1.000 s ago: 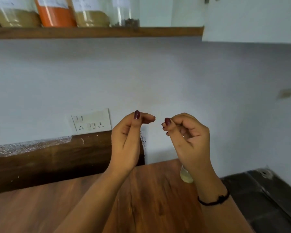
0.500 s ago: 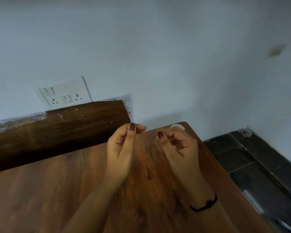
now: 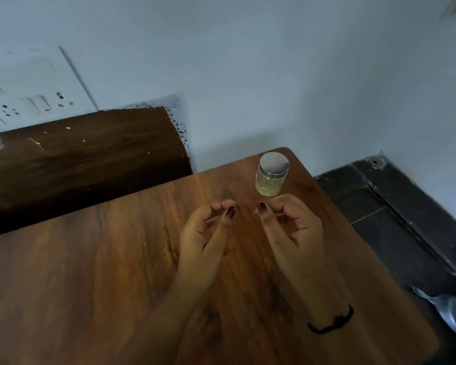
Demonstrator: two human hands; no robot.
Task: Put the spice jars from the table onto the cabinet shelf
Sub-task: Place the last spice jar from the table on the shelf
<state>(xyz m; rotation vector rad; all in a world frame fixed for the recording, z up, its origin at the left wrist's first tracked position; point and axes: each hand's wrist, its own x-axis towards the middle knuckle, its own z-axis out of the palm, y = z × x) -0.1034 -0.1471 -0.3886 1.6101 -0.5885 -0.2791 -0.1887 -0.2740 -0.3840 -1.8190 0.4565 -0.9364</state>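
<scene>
One clear spice jar with a silver lid and greenish contents stands upright near the far right corner of the wooden table. My right hand hovers just in front of the jar, fingers loosely curled, holding nothing. My left hand is beside it to the left, also curled and empty. Neither hand touches the jar. The cabinet shelf is out of view.
A dark wooden panel leans on the wall behind the table, under a white switch and socket plate. Dark tiled floor lies right of the table edge. A grey object shows at the lower right.
The view has tilted down from the shelf to the table. Both hands have lowered towards the tabletop, and the jar, earlier hidden behind my right hand, now shows fully.
</scene>
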